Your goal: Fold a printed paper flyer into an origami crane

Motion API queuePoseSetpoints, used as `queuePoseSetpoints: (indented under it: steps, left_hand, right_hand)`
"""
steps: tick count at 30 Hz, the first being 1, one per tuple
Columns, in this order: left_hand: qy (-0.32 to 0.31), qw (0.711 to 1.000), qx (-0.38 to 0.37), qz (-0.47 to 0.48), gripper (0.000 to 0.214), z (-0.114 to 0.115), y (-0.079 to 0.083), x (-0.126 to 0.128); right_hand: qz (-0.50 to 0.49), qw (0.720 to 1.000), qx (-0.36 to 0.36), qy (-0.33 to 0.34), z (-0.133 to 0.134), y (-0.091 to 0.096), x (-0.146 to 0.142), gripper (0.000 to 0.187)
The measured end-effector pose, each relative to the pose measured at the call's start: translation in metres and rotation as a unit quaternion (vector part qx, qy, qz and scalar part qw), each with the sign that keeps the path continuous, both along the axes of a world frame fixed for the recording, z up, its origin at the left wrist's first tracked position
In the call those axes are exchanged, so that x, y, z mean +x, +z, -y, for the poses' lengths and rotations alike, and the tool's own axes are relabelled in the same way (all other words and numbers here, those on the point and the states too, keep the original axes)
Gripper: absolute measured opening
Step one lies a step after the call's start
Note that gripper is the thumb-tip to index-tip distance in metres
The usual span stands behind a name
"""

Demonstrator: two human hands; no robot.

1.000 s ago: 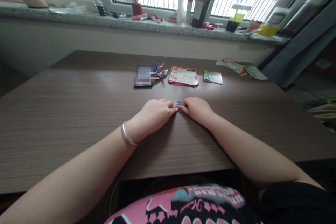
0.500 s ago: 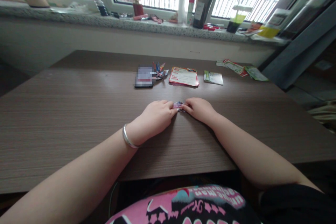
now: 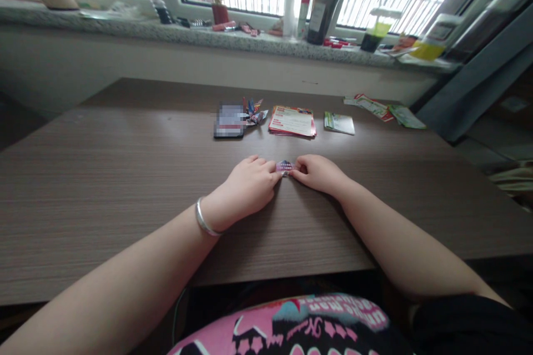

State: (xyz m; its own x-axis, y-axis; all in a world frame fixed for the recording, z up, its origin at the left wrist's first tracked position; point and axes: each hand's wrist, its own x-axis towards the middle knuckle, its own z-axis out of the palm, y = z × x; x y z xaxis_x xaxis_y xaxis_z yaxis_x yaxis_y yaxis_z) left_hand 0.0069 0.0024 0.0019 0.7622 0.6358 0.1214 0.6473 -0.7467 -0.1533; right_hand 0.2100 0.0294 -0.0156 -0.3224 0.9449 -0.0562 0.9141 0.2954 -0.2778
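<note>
A small folded piece of patterned paper (image 3: 285,166) lies on the brown wooden table (image 3: 125,166), pinched between both hands. My left hand (image 3: 247,186), with a silver bangle on its wrist, has its fingers curled and pressed on the paper's left side. My right hand (image 3: 318,173) is closed on the paper's right side. Most of the paper is hidden under the fingertips.
Farther back on the table lie a dark phone (image 3: 229,120), folded paper cranes (image 3: 255,112), a stack of printed leaflets (image 3: 292,121), a green card (image 3: 339,123) and more leaflets (image 3: 383,110). The granite windowsill (image 3: 166,33) carries bottles and cups.
Both hands have stayed on the folded paper, with only slight shifts of the fingers. The view has drifted a little.
</note>
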Motion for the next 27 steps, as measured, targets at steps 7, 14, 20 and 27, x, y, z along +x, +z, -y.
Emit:
queuePoseSetpoints:
  steps: [7, 14, 20, 27]
  left_hand:
    - [-0.011, 1.000, -0.004, 0.011, 0.032, 0.001, -0.002, -0.002]
    - [-0.014, 1.000, 0.005, 0.018, 0.036, 0.000, -0.008, -0.002]
    - [-0.008, 1.000, -0.009, 0.012, 0.037, 0.002, -0.003, -0.001]
    - [-0.006, 1.000, -0.010, 0.008, 0.036, 0.003, -0.002, 0.000]
  right_hand:
    - [-0.001, 1.000, 0.007, 0.004, -0.001, 0.001, -0.001, 0.025]
    - [-0.032, 0.999, -0.003, 0.022, -0.002, 0.001, 0.001, 0.021]
    - [-0.064, 0.997, -0.011, 0.039, -0.003, 0.001, 0.012, 0.023]
    - [-0.058, 0.998, -0.027, 0.005, -0.002, -0.001, 0.009, 0.025]
